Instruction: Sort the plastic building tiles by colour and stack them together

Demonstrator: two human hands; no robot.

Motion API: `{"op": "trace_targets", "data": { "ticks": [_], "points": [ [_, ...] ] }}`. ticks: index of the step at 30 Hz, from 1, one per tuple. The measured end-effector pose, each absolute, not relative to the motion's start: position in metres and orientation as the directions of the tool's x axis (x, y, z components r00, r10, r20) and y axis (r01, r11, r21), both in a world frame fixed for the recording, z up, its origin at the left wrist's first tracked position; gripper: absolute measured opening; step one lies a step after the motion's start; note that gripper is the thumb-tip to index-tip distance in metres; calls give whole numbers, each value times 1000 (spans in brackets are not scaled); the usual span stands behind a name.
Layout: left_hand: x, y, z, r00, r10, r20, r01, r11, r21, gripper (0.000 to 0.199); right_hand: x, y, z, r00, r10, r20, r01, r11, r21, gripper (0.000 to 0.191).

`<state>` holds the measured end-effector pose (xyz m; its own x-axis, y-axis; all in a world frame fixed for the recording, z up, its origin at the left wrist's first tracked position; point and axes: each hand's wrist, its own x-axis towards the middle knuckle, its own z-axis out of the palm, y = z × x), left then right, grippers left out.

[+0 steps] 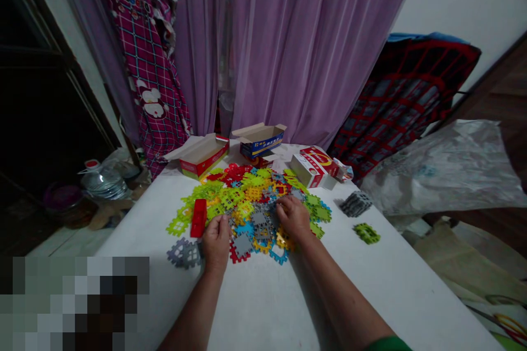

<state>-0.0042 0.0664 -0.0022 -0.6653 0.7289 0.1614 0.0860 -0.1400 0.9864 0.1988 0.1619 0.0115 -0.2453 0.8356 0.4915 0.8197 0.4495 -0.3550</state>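
Observation:
Flat notched plastic pieces in green, yellow, blue, red and grey lie in a pile point(242, 192) on the white table point(263, 307). My left hand point(217, 238) is closed at the pile's near left edge, beside a red block point(198, 218) and some grey pieces point(184, 253). Whatever its fingers hold is too small to make out. My right hand point(293, 218) has its fingers pressed together over the right part of the pile, near dark grey pieces point(262, 222). What it grips is hidden.
Behind the pile stand an open red box point(205, 156), an open blue box point(262, 141) and a red and white box point(308, 167). A grey stack point(356, 204) and a green stack point(366, 233) sit at the right. A plastic bottle point(104, 180) stands left of the table.

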Motion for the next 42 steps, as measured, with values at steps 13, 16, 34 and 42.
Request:
{"op": "trace_targets", "data": {
  "ticks": [13, 16, 34, 42],
  "points": [
    [-5, 64, -1, -651, 747, 137, 88, -105, 991, 42, 109, 186, 45, -433, 855, 286, 821, 505, -268, 29],
    [-6, 64, -2, -645, 749, 153, 95, -120, 988, 41, 97, 176, 42, -437, 852, 289, 827, 507, -244, 39],
    [-8, 65, -3, -609, 762, 222, 215, -110, 970, 40, 127, 168, 33, -185, 923, 337, 774, 348, -529, 27],
    [-7, 67, -6, -598, 772, 217, 222, -100, 970, 42, 236, 162, 5, 148, 976, 161, 576, 47, -816, 40]
  ]
}}
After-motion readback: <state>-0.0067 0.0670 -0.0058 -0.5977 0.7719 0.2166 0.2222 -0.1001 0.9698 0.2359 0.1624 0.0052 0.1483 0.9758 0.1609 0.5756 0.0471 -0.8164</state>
